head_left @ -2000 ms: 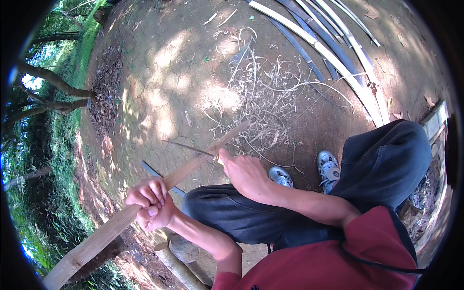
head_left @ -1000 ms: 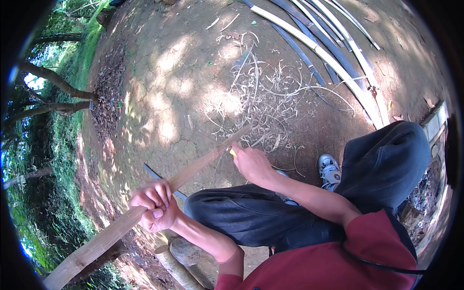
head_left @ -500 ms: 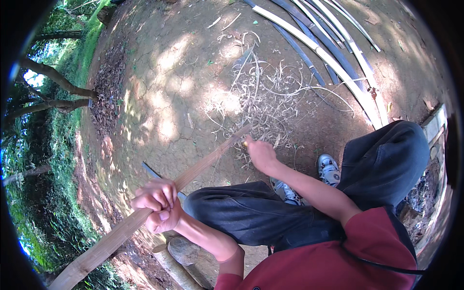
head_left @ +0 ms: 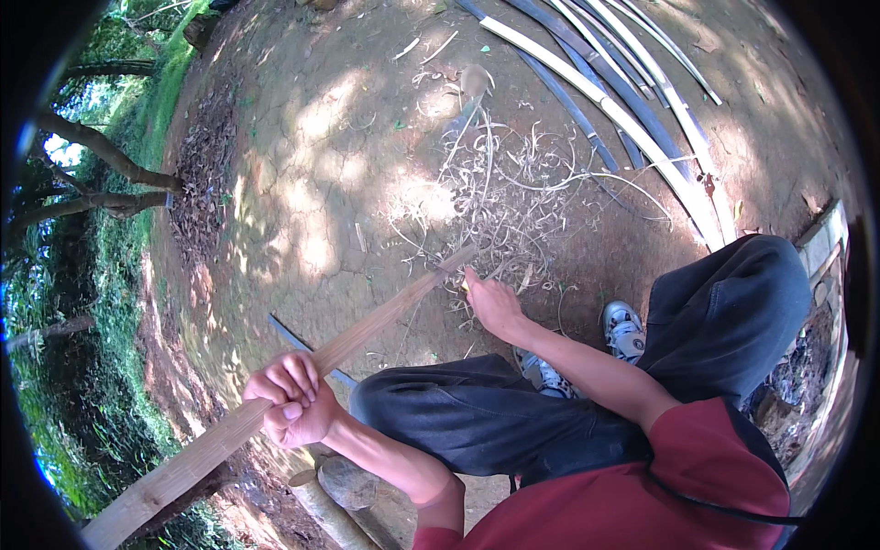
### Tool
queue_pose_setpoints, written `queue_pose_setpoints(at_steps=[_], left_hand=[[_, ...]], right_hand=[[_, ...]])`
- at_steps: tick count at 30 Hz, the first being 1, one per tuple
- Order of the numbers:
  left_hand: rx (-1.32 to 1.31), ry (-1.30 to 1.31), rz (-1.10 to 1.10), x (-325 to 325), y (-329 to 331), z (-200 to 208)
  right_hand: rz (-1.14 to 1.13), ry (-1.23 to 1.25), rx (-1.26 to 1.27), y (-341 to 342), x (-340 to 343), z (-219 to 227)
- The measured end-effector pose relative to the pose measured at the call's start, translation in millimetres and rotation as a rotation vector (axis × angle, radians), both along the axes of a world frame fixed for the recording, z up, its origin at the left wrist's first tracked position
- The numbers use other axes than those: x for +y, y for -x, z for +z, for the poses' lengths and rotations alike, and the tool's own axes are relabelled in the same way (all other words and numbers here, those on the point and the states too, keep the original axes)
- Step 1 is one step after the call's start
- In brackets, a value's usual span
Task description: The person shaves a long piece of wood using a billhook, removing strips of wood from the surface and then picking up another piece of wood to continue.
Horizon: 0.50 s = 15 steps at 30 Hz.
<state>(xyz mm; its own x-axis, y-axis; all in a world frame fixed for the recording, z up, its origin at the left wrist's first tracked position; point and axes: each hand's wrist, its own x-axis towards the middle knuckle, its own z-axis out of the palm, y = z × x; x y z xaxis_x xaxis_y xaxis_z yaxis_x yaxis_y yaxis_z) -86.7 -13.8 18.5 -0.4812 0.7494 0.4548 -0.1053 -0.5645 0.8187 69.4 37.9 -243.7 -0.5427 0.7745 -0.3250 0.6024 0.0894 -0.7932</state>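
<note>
My left hand (head_left: 291,399) is wrapped round a long, flat, light-brown bamboo strip (head_left: 371,325). The strip slants from the lower left up to the middle of the view, its far end over a heap of pale curled shavings (head_left: 522,188). Close to that end, my right hand (head_left: 495,304) is closed, thumb forward, beside the strip. A small yellowish bit shows at its thumb; the rest of what it grips is hidden. A blurred pale patch (head_left: 475,82) appears above the shavings.
Several long split strips (head_left: 596,96), dark and pale, lie on the earth at the upper right. Cut logs (head_left: 330,509) lie by my left elbow, and a thin dark strip (head_left: 289,332) is beyond my left hand. Tree branches (head_left: 110,151) and greenery border the left.
My left hand and the bamboo strip have shifted slightly down and left. The right hand has moved a little down. A blurred pale patch now shows above the shavings.
</note>
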Motion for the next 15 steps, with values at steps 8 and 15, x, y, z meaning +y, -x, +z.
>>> queue_pose_setpoints(at_steps=[8,15], left_hand=[[0.017,-0.002,0.027,0.3,-3.8,-2.1],[0.044,0.013,0.012,11.6,-28.7,3.9]], right_hand=[[0.070,0.077,0.018,7.6,-4.9,72.1],[0.012,-0.017,-0.079,-10.2,12.0,6.0]])
